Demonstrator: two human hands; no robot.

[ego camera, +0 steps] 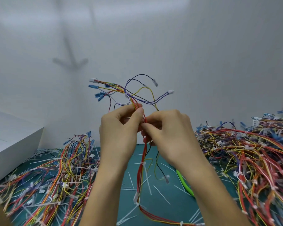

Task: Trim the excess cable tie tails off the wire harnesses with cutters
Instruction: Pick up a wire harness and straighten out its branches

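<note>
From the head camera, your left hand (119,128) and right hand (168,129) are raised together in the middle of the view, both pinching the same wire harness (141,162). Your left thumb and fingers are closed on its red trunk near the top; your right fingertips are clenched on the trunk just beside and slightly below them, the two hands touching. Above your hands the harness fans out into thin coloured leads ending in blue terminals (98,95) on the left and white connectors (170,91) on the right. Below your hands the trunk hangs down to the green cutting mat (178,207), bound by a white cable tie (142,163).

On the mat, cut white tie tails (162,194) lie scattered. The green-handled cutters (185,185) lie on the mat just right of the hanging trunk, partly hidden by your right forearm. One heap of harnesses (55,173) lies near left, a bigger heap (255,157) right. A white box (11,150) sits far left.
</note>
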